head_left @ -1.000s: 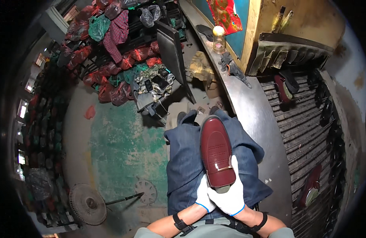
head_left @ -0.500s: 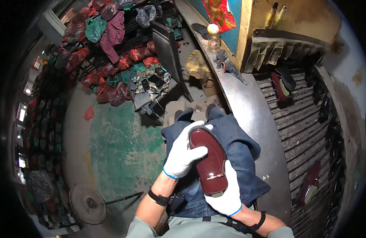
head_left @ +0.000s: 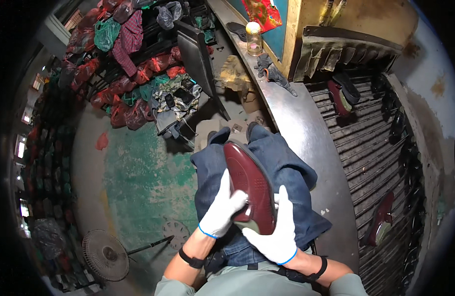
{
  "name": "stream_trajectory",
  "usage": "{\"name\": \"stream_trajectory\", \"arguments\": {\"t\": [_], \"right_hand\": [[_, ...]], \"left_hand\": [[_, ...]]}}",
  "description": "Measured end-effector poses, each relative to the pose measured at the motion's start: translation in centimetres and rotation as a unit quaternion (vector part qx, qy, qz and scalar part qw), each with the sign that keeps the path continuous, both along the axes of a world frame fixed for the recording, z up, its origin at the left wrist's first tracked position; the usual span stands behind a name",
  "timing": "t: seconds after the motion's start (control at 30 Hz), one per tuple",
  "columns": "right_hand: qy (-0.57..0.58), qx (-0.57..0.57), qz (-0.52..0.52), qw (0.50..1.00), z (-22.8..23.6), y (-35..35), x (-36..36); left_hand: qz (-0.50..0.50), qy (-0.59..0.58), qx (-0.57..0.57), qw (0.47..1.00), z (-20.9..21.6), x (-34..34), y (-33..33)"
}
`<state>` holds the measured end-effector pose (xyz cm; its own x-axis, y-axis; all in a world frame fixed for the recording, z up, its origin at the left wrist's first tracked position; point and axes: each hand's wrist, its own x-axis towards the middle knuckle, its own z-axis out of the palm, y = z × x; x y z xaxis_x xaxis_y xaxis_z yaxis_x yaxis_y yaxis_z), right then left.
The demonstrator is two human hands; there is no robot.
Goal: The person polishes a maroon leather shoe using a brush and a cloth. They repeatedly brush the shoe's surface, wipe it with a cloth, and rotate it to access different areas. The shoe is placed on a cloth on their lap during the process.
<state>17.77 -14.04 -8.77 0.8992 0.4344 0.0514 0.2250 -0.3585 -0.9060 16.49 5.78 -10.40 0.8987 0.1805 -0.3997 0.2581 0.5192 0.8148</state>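
Observation:
A glossy dark red leather shoe [head_left: 248, 174] sits over my lap, toe pointing away from me and side turned up. Perforations mark its upper, and its pale inside shows at the heel end. My left hand [head_left: 221, 209], in a white glove, grips the left side near the opening, thumb pressed on the leather. Also gloved in white, my right hand [head_left: 275, 232] cups the heel end from the right, with some fingers hidden behind the shoe. My jeans-covered legs [head_left: 291, 172] lie beneath.
A metal ledge [head_left: 306, 118] runs along my right, bearing a glass jar [head_left: 254, 43] and dark gloves [head_left: 274, 75]. Beyond it, a slatted roller conveyor [head_left: 356, 153] carries red shoes [head_left: 384, 217]. A fan [head_left: 107, 254] stands lower left; bagged goods [head_left: 124, 116] pile up at far left.
The shoe has turned from top-up onto its side, its opening now showing. My left hand has slid down from the toe toward the opening. The view has shifted slightly.

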Motion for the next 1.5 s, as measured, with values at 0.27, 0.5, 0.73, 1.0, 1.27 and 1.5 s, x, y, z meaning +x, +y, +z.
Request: {"name": "stream_trajectory", "arguments": {"t": [0.27, 0.5, 0.73, 1.0, 1.27, 1.5], "right_hand": [[0.502, 0.326, -0.033, 0.8, -5.7, 3.4, 8.5], [0.596, 0.201, 0.035, 0.777, -6.7, 6.6, 10.7], [0.608, 0.238, 0.049, 0.756, -10.0, 6.2, 10.6], [0.605, 0.317, 0.028, 0.73, -6.9, 3.9, 10.4], [0.297, 0.118, 0.045, 0.947, -1.8, -0.7, 0.7], [0.264, 0.227, -0.014, 0.937, -5.5, -1.1, 2.1]], "left_hand": [[-0.129, -0.002, -0.052, 0.99, -0.5, -2.3, 1.6], [-0.24, 0.033, 0.171, 0.955, -2.2, -3.6, 2.1], [-0.291, 0.059, 0.214, 0.931, -3.0, -2.8, 2.9], [-0.11, 0.049, 0.216, 0.969, -1.6, -2.9, 0.5], [0.005, -0.062, 0.283, 0.957, 2.9, -3.7, -4.9], [0.104, -0.132, 0.163, 0.972, -0.5, -1.7, -2.4]]}}
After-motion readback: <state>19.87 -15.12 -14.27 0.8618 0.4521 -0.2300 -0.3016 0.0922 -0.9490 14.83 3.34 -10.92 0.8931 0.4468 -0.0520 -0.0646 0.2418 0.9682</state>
